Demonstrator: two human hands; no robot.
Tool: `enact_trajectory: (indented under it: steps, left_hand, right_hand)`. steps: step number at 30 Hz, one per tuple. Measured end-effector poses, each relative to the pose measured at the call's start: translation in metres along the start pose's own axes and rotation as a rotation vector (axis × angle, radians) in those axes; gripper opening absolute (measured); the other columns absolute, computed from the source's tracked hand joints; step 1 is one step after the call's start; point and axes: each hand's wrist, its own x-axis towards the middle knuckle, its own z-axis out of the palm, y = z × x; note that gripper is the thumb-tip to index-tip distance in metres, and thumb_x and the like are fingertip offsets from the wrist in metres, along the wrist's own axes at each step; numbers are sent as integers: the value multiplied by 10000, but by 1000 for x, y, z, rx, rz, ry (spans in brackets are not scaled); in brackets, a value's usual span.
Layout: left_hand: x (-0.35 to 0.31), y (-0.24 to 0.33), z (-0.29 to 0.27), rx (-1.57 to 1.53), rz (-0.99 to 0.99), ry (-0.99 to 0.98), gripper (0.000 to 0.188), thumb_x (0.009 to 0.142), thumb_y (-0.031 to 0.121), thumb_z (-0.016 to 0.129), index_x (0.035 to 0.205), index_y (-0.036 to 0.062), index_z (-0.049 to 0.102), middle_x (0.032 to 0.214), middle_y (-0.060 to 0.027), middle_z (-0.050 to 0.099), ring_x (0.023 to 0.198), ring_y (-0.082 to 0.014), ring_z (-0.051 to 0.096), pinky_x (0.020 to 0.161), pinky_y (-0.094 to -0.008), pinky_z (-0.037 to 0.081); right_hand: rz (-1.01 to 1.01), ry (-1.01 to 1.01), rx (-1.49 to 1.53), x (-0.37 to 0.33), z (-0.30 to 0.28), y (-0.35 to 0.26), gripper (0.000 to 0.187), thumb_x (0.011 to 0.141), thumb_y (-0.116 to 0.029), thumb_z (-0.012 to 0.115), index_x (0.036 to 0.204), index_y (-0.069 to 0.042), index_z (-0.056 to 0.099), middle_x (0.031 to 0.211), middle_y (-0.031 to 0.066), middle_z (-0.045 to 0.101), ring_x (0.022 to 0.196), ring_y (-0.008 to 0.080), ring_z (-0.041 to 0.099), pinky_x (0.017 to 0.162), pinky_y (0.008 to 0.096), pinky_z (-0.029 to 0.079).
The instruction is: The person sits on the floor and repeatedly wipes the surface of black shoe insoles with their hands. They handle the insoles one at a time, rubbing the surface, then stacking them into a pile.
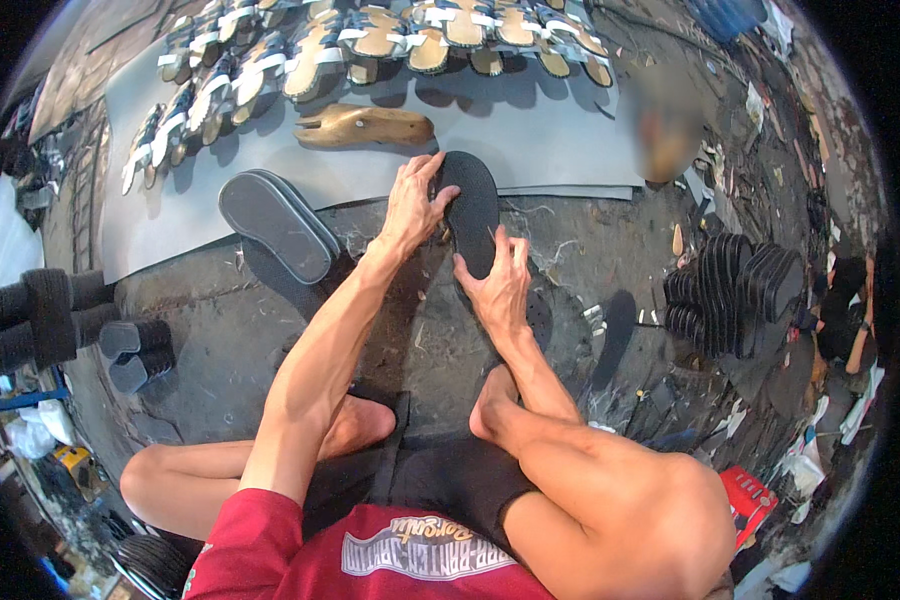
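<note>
Both of your hands press flat on the black sole [472, 205], left hand [410, 205] far, right hand [497, 285] near, with stacked soles [735, 292] at right untouched.

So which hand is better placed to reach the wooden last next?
Left, probably. The left hand rests on the black sole's upper edge, just below the wooden last. The right hand presses the sole's lower end, farther away.

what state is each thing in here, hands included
left hand: flat, fingers spread, pressing on the black sole
right hand: pressing the sole's near end
black sole: lying flat on the floor
grey soles: stacked pair, lying free
wooden shoe last: on its side, untouched
sandals: in rows on the grey sheet
</note>
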Motion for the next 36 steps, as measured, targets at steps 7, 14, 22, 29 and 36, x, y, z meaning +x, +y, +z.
enact_trajectory:
  steps: [7,14,22,29,36]
  left_hand:
    - [2,4,-3,-23,14,-6,661,937,266,863,1486,-38,652,1468,-254,671,1350,-434,650,1163,-485,518]
    - [5,-4,0,-7,24,4,645,927,278,880,1461,-23,679,1432,-243,707,1317,-431,685,1131,-476,548]
    - [10,-8,-2,-26,20,6,641,916,298,892,1437,-17,693,1400,-248,719,1284,-430,702,1101,-477,560]
    - [8,-1,-5,-70,6,-29,619,911,200,874,1421,-83,666,1379,-291,701,1293,-461,676,1120,-490,541]
    - [9,-7,-3,-34,46,3,615,927,247,871,1437,-31,668,1369,-262,709,1273,-451,685,1100,-495,549]
  right_hand:
    - [-14,0,-1,-2,-1,4,834,865,-317,923,1497,95,567,1217,241,570,1086,432,669,926,522,587]
    - [-38,-48,35,1,-19,8,647,974,-283,837,1469,75,622,1236,229,618,1128,399,680,971,478,571]
    - [-149,-232,38,-38,-52,27,804,880,-281,923,1522,51,573,1246,210,633,1178,402,642,1044,489,534]
    - [-100,-149,108,-44,-38,33,775,839,-269,966,1474,28,637,1209,190,675,1128,391,674,995,483,559]
    - [-85,-158,135,-40,-39,32,765,817,-319,977,1435,17,677,1189,177,697,1108,373,686,977,466,571]
